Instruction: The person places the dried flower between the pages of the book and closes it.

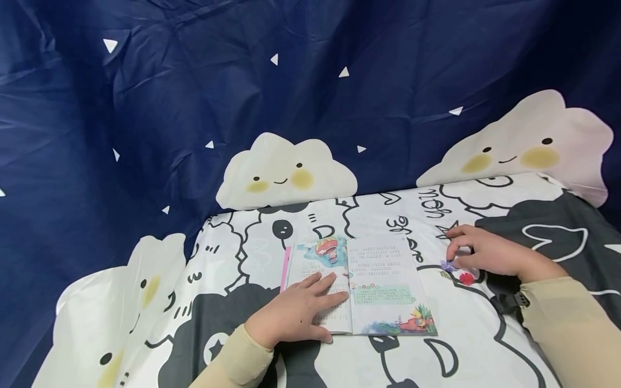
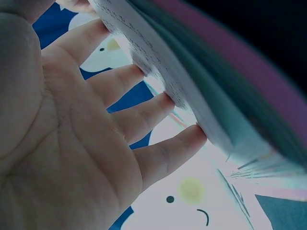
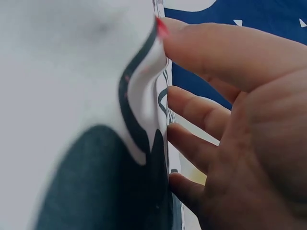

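Note:
An open book (image 1: 383, 264) with colour pictures and printed text lies on the patterned cloth. My left hand (image 1: 303, 307) rests on its left page with the fingers spread; in the left wrist view the fingertips (image 2: 194, 136) press against the page. Over the cloth right of the book is my right hand (image 1: 490, 253), its thumb and fingers loosely bent, thumb tip right at a small purple flower-like piece (image 1: 448, 265). A small red flower-like piece (image 1: 467, 278) lies just below the thumb. In the right wrist view, the fingertips (image 3: 175, 179) touch the cloth.
A white cloth (image 1: 262, 258) with black cartoon drawings covers the surface. Behind it hangs a dark blue curtain (image 1: 310, 97) with white triangles. White smiling cloud shapes (image 1: 286, 178) stand along the back and left edges. A black band (image 1: 509, 303) is at my right wrist.

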Action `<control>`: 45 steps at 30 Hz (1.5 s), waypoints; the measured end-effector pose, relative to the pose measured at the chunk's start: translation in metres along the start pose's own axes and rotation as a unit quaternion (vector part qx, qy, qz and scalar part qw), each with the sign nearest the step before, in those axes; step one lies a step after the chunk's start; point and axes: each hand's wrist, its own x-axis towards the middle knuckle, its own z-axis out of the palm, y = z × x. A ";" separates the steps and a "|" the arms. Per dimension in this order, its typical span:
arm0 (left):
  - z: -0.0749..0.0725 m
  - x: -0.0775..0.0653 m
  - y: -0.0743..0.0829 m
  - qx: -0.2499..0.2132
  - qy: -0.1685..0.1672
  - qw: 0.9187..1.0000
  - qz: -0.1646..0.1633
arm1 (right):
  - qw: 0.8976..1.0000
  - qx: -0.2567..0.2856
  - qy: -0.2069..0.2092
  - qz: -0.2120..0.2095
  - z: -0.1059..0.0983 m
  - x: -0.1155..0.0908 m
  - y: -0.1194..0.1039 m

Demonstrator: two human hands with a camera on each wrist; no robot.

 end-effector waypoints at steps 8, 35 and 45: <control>-0.001 0.000 0.001 0.001 -0.001 1.000 0.001 | 1.000 -0.017 0.016 -0.001 0.002 0.003 0.000; 0.001 0.000 0.001 0.007 0.000 1.000 -0.003 | 1.000 -0.006 -0.005 -0.003 0.005 0.004 -0.001; 0.001 0.001 0.001 0.000 -0.001 1.000 -0.003 | 1.000 -0.010 0.014 0.009 0.004 0.007 -0.001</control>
